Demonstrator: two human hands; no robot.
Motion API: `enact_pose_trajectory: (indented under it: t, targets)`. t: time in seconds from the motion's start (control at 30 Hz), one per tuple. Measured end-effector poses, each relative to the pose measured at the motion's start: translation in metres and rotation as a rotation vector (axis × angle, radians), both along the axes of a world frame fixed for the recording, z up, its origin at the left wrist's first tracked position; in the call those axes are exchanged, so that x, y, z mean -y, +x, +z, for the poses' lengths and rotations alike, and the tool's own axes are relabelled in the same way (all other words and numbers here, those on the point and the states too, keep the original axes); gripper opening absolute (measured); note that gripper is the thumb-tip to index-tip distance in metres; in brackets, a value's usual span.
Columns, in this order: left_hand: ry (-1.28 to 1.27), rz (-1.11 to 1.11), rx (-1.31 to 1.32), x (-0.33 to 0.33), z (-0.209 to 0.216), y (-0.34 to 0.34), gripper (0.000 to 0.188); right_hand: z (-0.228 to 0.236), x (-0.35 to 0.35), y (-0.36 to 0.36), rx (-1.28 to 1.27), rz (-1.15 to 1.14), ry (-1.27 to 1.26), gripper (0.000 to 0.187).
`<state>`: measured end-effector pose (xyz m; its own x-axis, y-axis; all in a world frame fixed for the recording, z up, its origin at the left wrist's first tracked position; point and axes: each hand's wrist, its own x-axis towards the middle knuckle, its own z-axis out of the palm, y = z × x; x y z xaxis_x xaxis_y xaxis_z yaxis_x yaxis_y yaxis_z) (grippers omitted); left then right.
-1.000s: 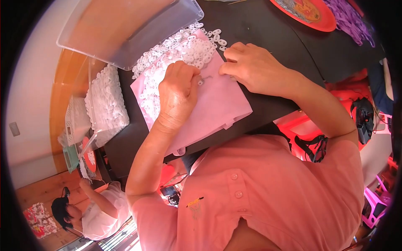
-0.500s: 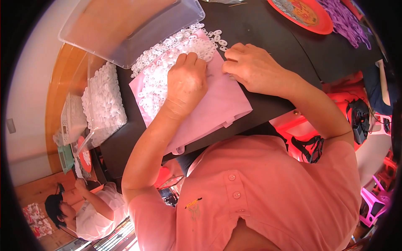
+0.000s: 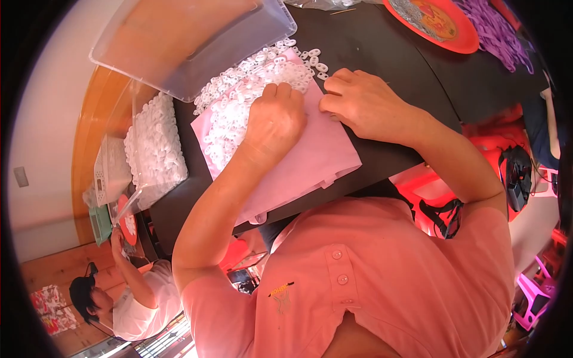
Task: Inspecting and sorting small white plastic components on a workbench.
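A pink cloth lies on the dark table. Over its far left part spreads a pile of small white oval plastic pieces with holes in them. My left hand is closed above the cloth at the near right side of this pile, its fingertips turned away from view. My right hand is at the cloth's right edge, fingers curled and thumb drawn in. Whatever either hand pinches is hidden or too small to make out. Several loose white pieces lie just beyond the cloth, near my right fingers.
A clear plastic bin stands past the pile. To the left is a clear container of white pieces. A red plate with small metallic bits and purple strips lie far right. Another person works at lower left.
The view has shifted slightly. Both my hands stay in nearly the same places, with only small finger movements. The other person's arm at the left has risen toward the red plate there.
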<state>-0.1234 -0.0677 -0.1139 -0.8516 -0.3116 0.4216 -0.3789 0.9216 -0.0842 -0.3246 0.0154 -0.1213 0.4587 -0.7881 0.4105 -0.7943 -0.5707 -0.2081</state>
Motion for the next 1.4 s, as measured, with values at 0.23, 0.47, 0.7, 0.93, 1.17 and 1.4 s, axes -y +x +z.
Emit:
enact_pose_trajectory:
  t: [0.23, 0.47, 0.7, 0.93, 1.17, 1.4]
  targets:
    - [0.014, 0.078, 0.049, -0.002, -0.003, 0.001, 0.018, -0.002, 0.000, 0.001, 0.010, -0.012, -0.008, 0.013]
    - [0.283, 0.054, -0.198, -0.005, 0.008, 0.007, 0.008, 0.004, 0.003, 0.001, 0.131, 0.023, -0.132, 0.015]
    - [1.654, 0.250, -0.676, -0.026, 0.043, 0.027, 0.009, 0.037, 0.002, 0.023, 0.652, 0.066, 0.099, 0.014]
    - [1.772, 0.109, -0.807, -0.030, 0.041, 0.039, 0.011, 0.043, 0.011, 0.046, 0.720, 0.184, 0.117, 0.009]
    - [1.729, 0.108, -0.841, -0.031, 0.033, 0.045, 0.011, 0.041, 0.016, 0.045, 0.691, 0.146, 0.207, 0.007]
    - [1.343, 0.125, -0.819, -0.037, 0.020, 0.044, 0.011, 0.032, 0.021, 0.045, 0.812, 0.126, 0.378, 0.007]
